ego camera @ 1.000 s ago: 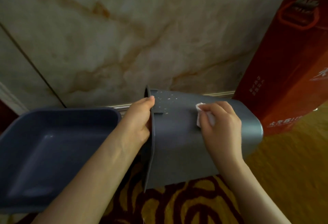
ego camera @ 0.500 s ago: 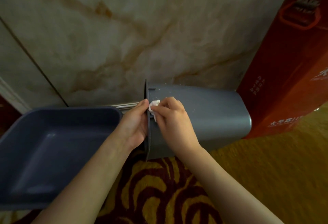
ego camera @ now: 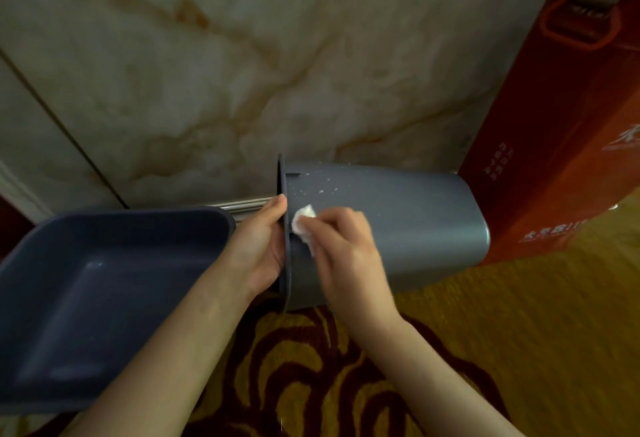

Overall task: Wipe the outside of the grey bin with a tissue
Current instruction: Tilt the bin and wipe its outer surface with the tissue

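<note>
Grey plastic: the grey bin [ego camera: 415, 225] lies on its side at centre frame, rim to the left, base toward the red box [ego camera: 561, 145]. Your right hand [ego camera: 346, 256], fingers pinching the tissue [ego camera: 303, 222], has swept from mid-wall back beside the rim, which your left hand [ego camera: 259, 246] grips. White specks [ego camera: 322, 190] persist on the upper wall, so wiping looks unfinished

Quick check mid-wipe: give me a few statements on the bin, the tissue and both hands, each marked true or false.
1. The grey bin lies on its side. True.
2. The left hand is off the bin. False: it grips the bin's rim.
3. The right hand presses the tissue on the bin's outer wall near the rim. True.
4. The outer wall is free of specks. False: white specks show above the tissue.
</note>
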A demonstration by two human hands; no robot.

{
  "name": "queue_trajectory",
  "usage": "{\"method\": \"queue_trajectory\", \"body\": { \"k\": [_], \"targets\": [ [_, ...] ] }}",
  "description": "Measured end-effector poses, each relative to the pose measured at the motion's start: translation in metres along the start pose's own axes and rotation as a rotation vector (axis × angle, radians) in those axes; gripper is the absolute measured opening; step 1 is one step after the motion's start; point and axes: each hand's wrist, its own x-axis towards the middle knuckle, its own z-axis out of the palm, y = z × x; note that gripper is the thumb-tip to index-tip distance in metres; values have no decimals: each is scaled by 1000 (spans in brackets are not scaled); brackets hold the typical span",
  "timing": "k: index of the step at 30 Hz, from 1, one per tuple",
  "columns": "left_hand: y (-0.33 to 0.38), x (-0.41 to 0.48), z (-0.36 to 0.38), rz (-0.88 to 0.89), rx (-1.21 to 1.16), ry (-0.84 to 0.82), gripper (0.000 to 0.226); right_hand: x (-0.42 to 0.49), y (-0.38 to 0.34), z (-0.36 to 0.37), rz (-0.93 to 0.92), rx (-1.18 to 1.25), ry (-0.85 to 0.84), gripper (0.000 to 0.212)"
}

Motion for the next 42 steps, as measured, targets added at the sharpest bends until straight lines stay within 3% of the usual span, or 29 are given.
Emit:
{"method": "queue_trajectory", "body": {
  "k": [2, 5, 11, 14, 17, 20, 23, 29, 39, 42],
  "targets": [
    [0, 0, -1, -3, -10, -11, 46, 2, 2, 5, -28, -14, -62, 28],
    [-3, 2, -1, 32, 30, -13, 41, 4, 23, 0, 16, -69, -21, 28],
    [-10, 1, -4, 63, 40, 34, 34, 4, 91, -31, 341, -179, 171, 20],
    [-13, 0, -4, 71, 27, 27, 32, 9, 91, -37, 468, -92, 269, 20],
    [-14, -2, -5, 74, 40, 4, 31, 21, 47, -22, 300, 32, 287, 17],
    [-14, -5, -5, 101, 27, -30, 31, 35, 12, 2, 108, 121, 113, 15],
    [-15, -6, -6, 118, -26, -46, 32, 45, 5, 18, 74, 159, -44, 11],
    [-19, -4, -4, 131, 18, -7, 31, 49, 19, 16, 46, 103, -1, 9],
    [-15, -11, -10, -34, 7, -80, 38, 27, 122, -42, 551, -73, 281, 13],
    [-12, -10, -12, -104, -13, -118, 40, 17, 131, -51, 614, -68, 316, 13]
  ]
}}
